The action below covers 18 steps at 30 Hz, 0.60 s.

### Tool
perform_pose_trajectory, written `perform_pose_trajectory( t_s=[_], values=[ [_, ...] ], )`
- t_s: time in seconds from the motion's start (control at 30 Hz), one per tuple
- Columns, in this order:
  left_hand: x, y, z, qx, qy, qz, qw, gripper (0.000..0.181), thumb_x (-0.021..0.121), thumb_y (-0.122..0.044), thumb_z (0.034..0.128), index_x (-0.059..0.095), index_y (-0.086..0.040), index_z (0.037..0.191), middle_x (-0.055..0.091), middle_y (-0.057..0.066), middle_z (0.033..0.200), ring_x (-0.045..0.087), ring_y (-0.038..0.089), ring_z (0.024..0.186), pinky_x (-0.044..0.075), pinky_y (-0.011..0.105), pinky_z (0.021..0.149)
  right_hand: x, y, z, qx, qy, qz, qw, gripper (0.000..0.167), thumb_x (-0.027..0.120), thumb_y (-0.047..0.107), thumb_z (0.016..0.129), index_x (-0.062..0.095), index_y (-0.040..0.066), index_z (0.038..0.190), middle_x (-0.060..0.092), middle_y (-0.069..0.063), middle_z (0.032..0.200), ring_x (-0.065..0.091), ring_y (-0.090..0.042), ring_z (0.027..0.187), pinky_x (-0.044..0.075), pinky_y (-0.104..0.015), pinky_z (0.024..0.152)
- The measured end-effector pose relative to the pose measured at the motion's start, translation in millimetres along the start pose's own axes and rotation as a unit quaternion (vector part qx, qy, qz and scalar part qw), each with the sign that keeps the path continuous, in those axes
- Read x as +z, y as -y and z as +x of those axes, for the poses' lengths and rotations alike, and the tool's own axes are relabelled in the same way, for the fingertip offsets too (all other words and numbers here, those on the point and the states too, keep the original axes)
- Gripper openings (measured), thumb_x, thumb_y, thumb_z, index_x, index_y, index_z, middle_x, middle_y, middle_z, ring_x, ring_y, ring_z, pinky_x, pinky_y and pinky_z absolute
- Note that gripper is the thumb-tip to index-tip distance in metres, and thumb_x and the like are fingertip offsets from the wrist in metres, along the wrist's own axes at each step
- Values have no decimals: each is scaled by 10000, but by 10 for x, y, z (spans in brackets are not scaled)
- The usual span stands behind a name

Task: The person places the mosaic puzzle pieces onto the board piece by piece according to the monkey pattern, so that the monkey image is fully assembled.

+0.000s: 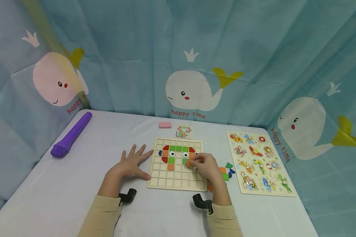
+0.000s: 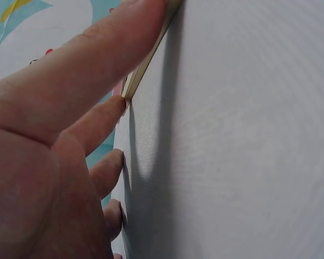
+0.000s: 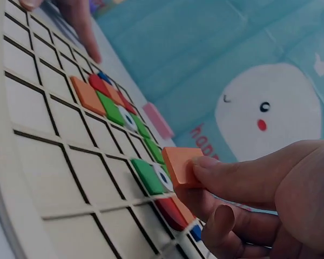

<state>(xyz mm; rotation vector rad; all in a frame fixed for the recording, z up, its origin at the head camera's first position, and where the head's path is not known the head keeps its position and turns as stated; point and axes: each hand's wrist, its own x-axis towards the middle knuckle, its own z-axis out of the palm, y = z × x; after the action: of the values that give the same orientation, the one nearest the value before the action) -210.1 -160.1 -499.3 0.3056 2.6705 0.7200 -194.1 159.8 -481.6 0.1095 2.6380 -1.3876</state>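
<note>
A wooden grid board (image 1: pixel 178 184) lies on the white table, with green, red, orange and blue pieces and two eye tiles set in its cells. My right hand (image 1: pixel 207 167) pinches an orange square tile (image 3: pixel 181 164) between thumb and fingers, above the board's right part. In the right wrist view a green tile (image 3: pixel 147 176) and a red piece (image 3: pixel 171 213) sit in cells just below it. My left hand (image 1: pixel 132 164) lies spread at the board's left edge, its thumb and a fingertip touching that edge in the left wrist view.
Loose orange, green and blue pieces (image 1: pixel 225 177) lie right of the board, partly behind my right forearm. Farther right is an insect picture board (image 1: pixel 259 164). Behind the grid are a pattern card (image 1: pixel 184 131) and a pink block (image 1: pixel 165 125). A purple microphone-shaped thing (image 1: pixel 72 135) lies far left.
</note>
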Motion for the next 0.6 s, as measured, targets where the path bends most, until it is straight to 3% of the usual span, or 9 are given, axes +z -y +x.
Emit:
perform_pose_trajectory(
  t_s=[0.33, 0.6],
  values=[
    [1, -12, -1, -46, -23, 69, 10000, 1186, 927, -560, 570, 363, -289, 1577, 90, 133, 1705, -111, 463, 1540, -131, 714, 1162, 306, 32, 49, -405, 195, -318, 9985, 56, 762, 234, 914, 756, 179, 902, 678, 22, 829, 578, -153, 768, 482, -284, 685],
    [4, -8, 3, -14, -18, 84, 10000, 1180, 923, -563, 579, 359, -289, 1579, 86, 132, 1705, -114, 461, 1540, -130, 718, 1160, 396, 106, -2, -450, 25, -504, 9977, 71, 798, 211, 877, 743, 169, 863, 664, 33, 765, 576, -144, 728, 480, -304, 679]
  ],
)
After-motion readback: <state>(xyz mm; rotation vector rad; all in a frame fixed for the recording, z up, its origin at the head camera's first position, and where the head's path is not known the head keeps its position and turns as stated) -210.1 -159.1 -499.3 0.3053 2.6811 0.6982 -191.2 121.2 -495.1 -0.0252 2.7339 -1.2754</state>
